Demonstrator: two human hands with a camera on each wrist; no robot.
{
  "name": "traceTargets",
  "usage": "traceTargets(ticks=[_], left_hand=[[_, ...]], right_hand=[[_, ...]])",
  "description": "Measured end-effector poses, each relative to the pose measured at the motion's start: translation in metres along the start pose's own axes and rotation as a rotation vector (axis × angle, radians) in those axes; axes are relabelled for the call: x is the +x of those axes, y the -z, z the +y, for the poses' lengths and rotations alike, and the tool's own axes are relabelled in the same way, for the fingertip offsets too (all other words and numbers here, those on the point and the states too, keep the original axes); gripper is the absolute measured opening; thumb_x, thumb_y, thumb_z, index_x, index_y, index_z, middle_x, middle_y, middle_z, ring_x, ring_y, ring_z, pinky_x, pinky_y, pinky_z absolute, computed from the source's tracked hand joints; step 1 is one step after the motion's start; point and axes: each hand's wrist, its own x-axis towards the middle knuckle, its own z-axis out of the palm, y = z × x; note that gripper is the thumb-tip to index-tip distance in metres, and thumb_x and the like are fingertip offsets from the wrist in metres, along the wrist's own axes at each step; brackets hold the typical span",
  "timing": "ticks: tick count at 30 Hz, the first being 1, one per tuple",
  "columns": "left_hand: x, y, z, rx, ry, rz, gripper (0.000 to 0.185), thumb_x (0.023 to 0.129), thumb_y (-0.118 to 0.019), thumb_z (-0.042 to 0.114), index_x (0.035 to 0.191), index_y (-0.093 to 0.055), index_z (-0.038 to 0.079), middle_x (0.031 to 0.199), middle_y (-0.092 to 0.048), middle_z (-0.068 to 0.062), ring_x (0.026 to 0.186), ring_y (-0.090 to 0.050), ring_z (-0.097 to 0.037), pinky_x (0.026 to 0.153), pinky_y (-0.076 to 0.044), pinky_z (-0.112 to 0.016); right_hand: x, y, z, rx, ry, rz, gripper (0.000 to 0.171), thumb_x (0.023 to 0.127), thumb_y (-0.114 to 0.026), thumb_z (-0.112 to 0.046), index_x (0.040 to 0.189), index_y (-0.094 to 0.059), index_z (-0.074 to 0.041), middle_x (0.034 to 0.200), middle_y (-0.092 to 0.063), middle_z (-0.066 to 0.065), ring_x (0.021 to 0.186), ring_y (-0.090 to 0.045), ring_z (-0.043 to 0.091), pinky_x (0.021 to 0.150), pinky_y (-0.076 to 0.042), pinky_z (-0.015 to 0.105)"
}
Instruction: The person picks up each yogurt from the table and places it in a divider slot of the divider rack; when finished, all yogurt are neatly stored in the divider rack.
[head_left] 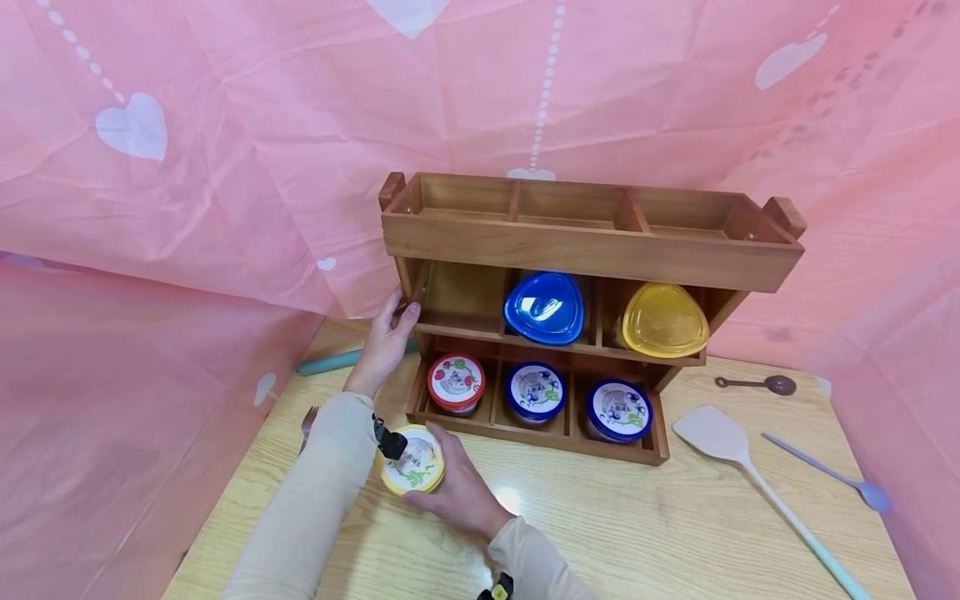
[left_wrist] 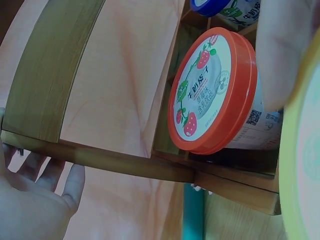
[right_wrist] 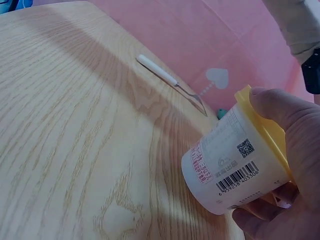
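Observation:
My right hand (head_left: 467,492) grips a white plastic cup with a yellow lid (head_left: 414,468), held just above the table in front of the shelf's left end. In the right wrist view the cup (right_wrist: 225,165) is tilted, its barcode showing, with the thumb on the lid rim. My left hand (head_left: 385,346) holds the left side of a two-tier wooden shelf (head_left: 585,246); in the left wrist view its fingers (left_wrist: 37,167) meet the curved side piece. A red-lidded cup (head_left: 456,382) stands in the lower left compartment, with blue-lidded cups (head_left: 536,392) (head_left: 619,411) beside it.
The middle tier holds a blue-lidded container (head_left: 545,308) and a yellow-lidded one (head_left: 665,321). To the right lie a spatula (head_left: 716,433), a dark spoon (head_left: 776,385) and a blue-grey spoon (head_left: 870,493). A fork (right_wrist: 167,77) and a teal rod (head_left: 330,362) lie left.

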Motion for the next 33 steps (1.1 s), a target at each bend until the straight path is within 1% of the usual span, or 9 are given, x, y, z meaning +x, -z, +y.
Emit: traceTargets(ticks=[6,8,16,18,21,24,27,29,33], left_hand=[[-0.001,0.001,0.001,-0.008,0.016,-0.004,0.059,0.106,-0.044,0.025,0.158,-0.021,0.013,0.16,-0.029,-0.015,0.142,-0.036,-0.033,0.119,-0.03,-0.044],[-0.003,0.0,0.006,-0.005,0.021,-0.005,0.059,0.106,-0.044,0.023,0.158,-0.02,0.011,0.16,-0.028,-0.017,0.142,-0.036,-0.034,0.119,-0.029,-0.044],[-0.001,-0.001,0.006,0.003,0.03,-0.003,0.058,0.107,-0.041,0.019,0.158,-0.016,0.006,0.161,-0.024,-0.017,0.145,-0.032,-0.034,0.121,-0.025,-0.044],[0.002,0.0,-0.001,-0.015,0.029,-0.003,0.059,0.107,-0.04,0.019,0.158,-0.015,0.007,0.162,-0.022,-0.017,0.146,-0.03,-0.034,0.122,-0.023,-0.044],[0.009,0.001,-0.015,-0.022,0.022,-0.001,0.059,0.107,-0.04,0.023,0.159,-0.014,0.012,0.163,-0.02,-0.014,0.147,-0.028,-0.031,0.123,-0.021,-0.043],[0.013,0.001,-0.027,-0.016,0.008,0.006,0.059,0.107,-0.039,0.028,0.159,-0.014,0.016,0.164,-0.02,-0.011,0.146,-0.028,-0.03,0.123,-0.021,-0.043],[0.012,0.001,-0.03,0.007,-0.003,0.011,0.059,0.107,-0.039,0.031,0.16,-0.015,0.019,0.164,-0.021,-0.01,0.146,-0.029,-0.03,0.122,-0.021,-0.045],[0.012,0.001,-0.031,0.014,-0.008,0.013,0.059,0.107,-0.039,0.033,0.16,-0.015,0.02,0.163,-0.022,-0.009,0.146,-0.029,-0.029,0.122,-0.021,-0.045],[0.012,0.0,-0.029,0.013,-0.012,0.013,0.059,0.107,-0.039,0.033,0.16,-0.015,0.02,0.163,-0.022,-0.01,0.146,-0.029,-0.029,0.122,-0.021,-0.045]], right_hand=[[-0.008,0.009,0.001,0.038,-0.003,0.03,0.107,0.072,-0.087,-0.035,0.155,-0.024,-0.012,0.154,-0.036,0.01,0.137,-0.042,0.027,0.113,-0.036,0.051],[-0.011,0.014,0.002,0.055,-0.008,0.038,0.107,0.072,-0.087,-0.036,0.155,-0.023,-0.012,0.154,-0.035,0.01,0.138,-0.041,0.028,0.113,-0.035,0.053],[-0.022,0.029,-0.001,0.116,-0.014,0.096,0.107,0.072,-0.087,-0.034,0.156,-0.023,-0.013,0.156,-0.034,0.01,0.14,-0.039,0.03,0.114,-0.032,0.055],[-0.025,0.032,-0.003,0.117,-0.012,0.113,0.107,0.072,-0.087,-0.033,0.156,-0.023,-0.014,0.156,-0.033,0.009,0.141,-0.038,0.03,0.114,-0.032,0.056],[-0.026,0.038,-0.005,0.117,0.005,0.142,0.106,0.072,-0.088,-0.033,0.156,-0.024,-0.016,0.156,-0.034,0.007,0.141,-0.037,0.029,0.114,-0.033,0.055],[-0.027,0.043,-0.009,0.119,0.025,0.17,0.106,0.071,-0.088,-0.037,0.155,-0.025,-0.019,0.155,-0.036,0.004,0.139,-0.04,0.028,0.112,-0.035,0.055],[-0.028,0.049,-0.016,0.118,0.039,0.195,0.106,0.071,-0.088,-0.037,0.155,-0.025,-0.02,0.153,-0.038,0.003,0.136,-0.044,0.027,0.111,-0.036,0.056],[-0.028,0.054,-0.023,0.114,0.052,0.21,0.106,0.07,-0.089,-0.034,0.155,-0.026,-0.02,0.152,-0.039,0.002,0.134,-0.046,0.026,0.111,-0.035,0.055],[-0.026,0.063,-0.036,0.091,0.094,0.233,0.106,0.07,-0.089,-0.03,0.154,-0.027,-0.017,0.152,-0.04,0.002,0.134,-0.045,0.024,0.112,-0.035,0.054]])
